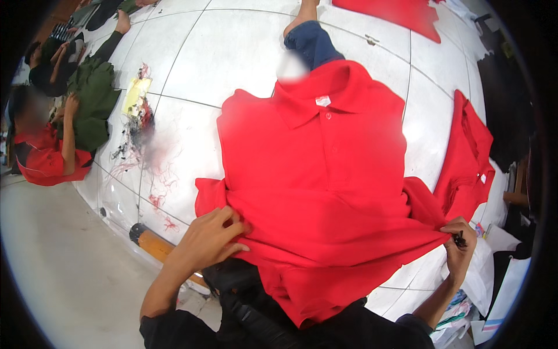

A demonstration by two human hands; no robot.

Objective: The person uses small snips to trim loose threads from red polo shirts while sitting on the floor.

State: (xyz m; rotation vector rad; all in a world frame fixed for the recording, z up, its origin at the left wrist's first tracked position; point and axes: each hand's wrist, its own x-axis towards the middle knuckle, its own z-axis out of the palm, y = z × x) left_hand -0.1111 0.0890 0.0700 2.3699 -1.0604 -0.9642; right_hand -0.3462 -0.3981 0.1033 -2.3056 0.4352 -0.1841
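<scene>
A red polo shirt (274, 152) lies front up before me, its collar away from me and its button placket partly visible. Its lower part is bunched, and the hem hangs over my lap. At the left side of the bunched fabric, my left hand (211, 240) grips the cloth between thumb and fingers. My right hand (461, 251) pinches the opposite side and pulls it taut to the right. A small black object (458, 239), too hidden to name, sits inside that hand. A white label (323, 101) shows inside the collar.
Another red garment (451, 170) lies on the white tiled floor (183, 61) at right, a third red cloth (388, 13) at top. Thread scraps (141, 122) are heaped left. A person (54, 150) there handles dark green cloth (89, 100). Plastic bags (481, 270) stand lower right.
</scene>
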